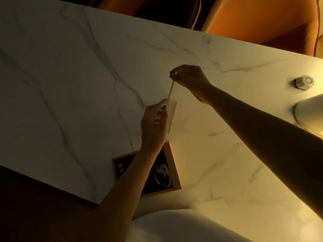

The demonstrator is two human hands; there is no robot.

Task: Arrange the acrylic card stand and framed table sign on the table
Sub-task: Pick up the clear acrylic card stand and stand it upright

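A clear acrylic card stand (172, 103) is held edge-on above the middle of the white marble table (70, 84). My right hand (190, 81) pinches its far top end. My left hand (153, 124) grips its near lower part, where the base plate shows. The framed table sign (162, 173), a black picture of a coffee cup in a wooden frame, lies flat near the table's front edge. My left forearm crosses over it and hides its middle.
A small faceted white object (304, 82) and the white base of a lamp (309, 112) sit at the table's right side. Orange upholstered chairs (262, 20) stand beyond the far edge. A pale cloth-covered shape (174, 226) fills the bottom middle.
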